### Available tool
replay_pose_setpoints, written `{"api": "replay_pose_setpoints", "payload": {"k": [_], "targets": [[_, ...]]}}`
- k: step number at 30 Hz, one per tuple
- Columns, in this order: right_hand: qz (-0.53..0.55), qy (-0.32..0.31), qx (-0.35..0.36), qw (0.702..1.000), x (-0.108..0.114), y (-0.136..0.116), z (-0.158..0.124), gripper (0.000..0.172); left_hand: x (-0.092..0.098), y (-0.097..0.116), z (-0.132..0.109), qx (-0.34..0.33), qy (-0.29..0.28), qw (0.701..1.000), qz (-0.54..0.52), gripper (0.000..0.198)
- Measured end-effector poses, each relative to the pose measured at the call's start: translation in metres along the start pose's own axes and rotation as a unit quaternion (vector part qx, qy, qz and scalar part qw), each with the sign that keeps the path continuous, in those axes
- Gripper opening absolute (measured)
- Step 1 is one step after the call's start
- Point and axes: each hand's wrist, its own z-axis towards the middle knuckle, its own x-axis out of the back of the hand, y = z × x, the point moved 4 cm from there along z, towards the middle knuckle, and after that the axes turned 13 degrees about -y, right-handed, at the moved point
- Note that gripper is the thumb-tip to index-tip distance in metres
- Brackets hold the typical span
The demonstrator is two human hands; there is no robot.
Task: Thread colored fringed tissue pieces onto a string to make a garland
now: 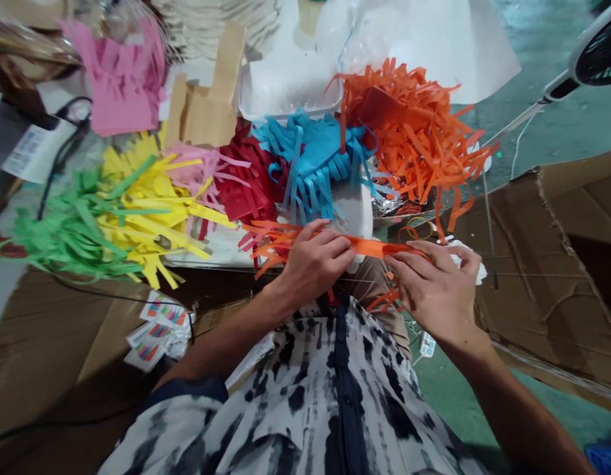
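Note:
Between my two hands, just above my lap at the table's front edge, stretches an orange paper fringe [369, 247]. My left hand [318, 262] is closed around one part of it, and loose cut strips stick out to the left. The fingers of my right hand [434, 277] pinch the other end, where more strips hang below. Right behind my hands lie a blue fringe bundle [315, 155] and a dark red fringe bundle [253, 178]. A big heap of orange fringes [409, 132] sits at the back right.
Green fringes [72, 227], yellow fringes [152, 204] and pink fringes [122, 79] lie on the left. A clear plastic tub [290, 89] stands behind, beside a folded cardboard piece [206, 105]. Cardboard boxes [557, 264] flank me; a fan [597, 53] is at upper right.

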Motion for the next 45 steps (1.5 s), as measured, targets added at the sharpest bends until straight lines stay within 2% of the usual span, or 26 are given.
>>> {"api": "replay_pose_setpoints", "payload": {"k": [3,5,6,8,9,11,14,17,23,31,36,39,42,45], "targets": [[-0.019,0.006,0.009,1.0,0.004,0.005,-0.005,0.024,0.014,-0.022,-0.018,0.064,-0.002,0.998,-0.008,0.027],[-0.025,0.033,0.015,0.999,0.008,0.005,-0.003,0.018,0.025,-0.029,-0.022,0.11,0.009,0.994,-0.001,0.023],[-0.027,0.044,0.016,0.999,0.01,0.004,-0.001,0.016,0.03,-0.027,-0.021,0.118,0.02,0.993,0.002,0.02],[-0.032,0.04,0.012,0.999,0.012,0.002,0.005,0.016,0.034,-0.015,-0.011,0.088,0.041,0.995,0.0,0.013],[-0.037,0.028,0.009,0.999,0.012,0.001,0.009,0.016,0.032,-0.006,-0.004,0.052,0.042,0.998,-0.007,0.012],[-0.049,0.013,0.009,0.999,0.012,0.0,0.014,0.015,0.021,0.011,0.011,-0.017,0.007,1.0,-0.024,0.016],[-0.059,0.001,0.009,0.998,0.012,0.001,0.019,0.016,0.002,0.019,0.025,-0.046,-0.051,0.997,-0.024,0.022],[-0.062,-0.004,0.011,0.998,0.01,0.004,0.021,0.017,-0.006,0.014,0.027,-0.026,-0.059,0.998,-0.018,0.025],[-0.048,0.017,-0.01,0.999,0.006,0.009,0.023,0.014,-0.008,0.003,0.023,0.016,-0.047,0.997,-0.062,0.022],[0.004,-0.017,-0.092,0.996,0.007,0.011,0.029,0.019,-0.004,-0.014,0.021,0.124,-0.096,0.983,-0.098,0.024],[-0.019,-0.058,-0.123,0.991,0.008,0.005,0.041,0.02,-0.001,-0.016,0.025,0.164,-0.115,0.974,-0.105,0.022],[-0.044,-0.058,-0.134,0.988,0.009,0.001,0.043,0.018,0.0,-0.015,0.028,0.176,-0.124,0.973,-0.083,0.02],[-0.056,-0.019,-0.118,0.991,0.009,-0.003,0.04,0.014,0.0,-0.012,0.03,0.175,-0.134,0.973,-0.065,0.02],[-0.042,0.023,-0.04,0.998,0.006,-0.008,0.034,0.015,0.003,-0.011,0.032,0.173,-0.143,0.973,-0.057,0.022]]}}
